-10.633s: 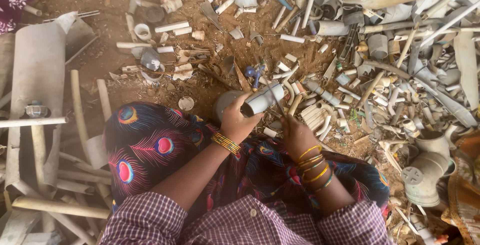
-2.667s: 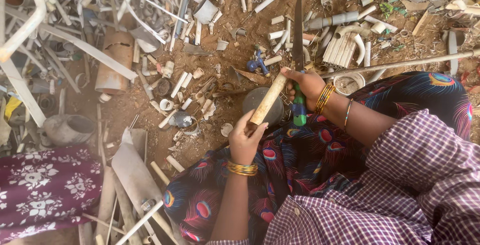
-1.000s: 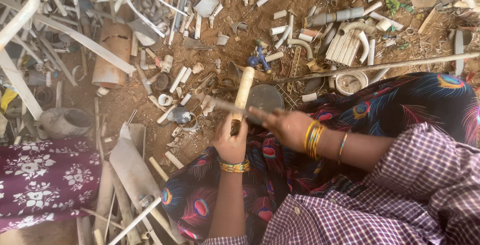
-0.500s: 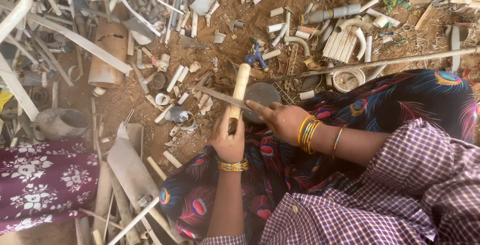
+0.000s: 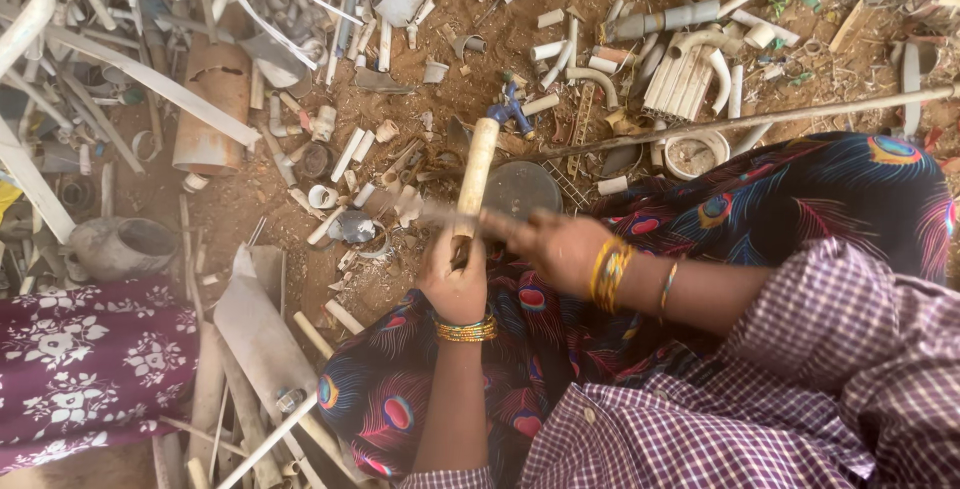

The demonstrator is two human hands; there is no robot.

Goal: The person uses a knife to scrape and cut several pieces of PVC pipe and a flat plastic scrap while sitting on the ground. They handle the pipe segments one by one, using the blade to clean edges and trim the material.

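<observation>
While the left hand (image 5: 455,284) grips the pipe (image 5: 475,174), the blade (image 5: 440,212) blurs — unreadable.

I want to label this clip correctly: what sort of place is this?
Probably an outdoor scrap-sorting yard: bare earth strewn with cut plastic pipe pieces, and the left hand holding a pipe.

Two hands (image 5: 455,279) (image 5: 560,249), one cream pipe (image 5: 476,164), one blurred blade (image 5: 440,214)

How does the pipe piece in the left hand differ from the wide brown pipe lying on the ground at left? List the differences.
The held pipe piece is slim and pale cream; the brown pipe is far wider and rust-brown. The held one is gripped by the left hand; the brown one lies loose, cracked. Both are short cut-off tubes.
</observation>
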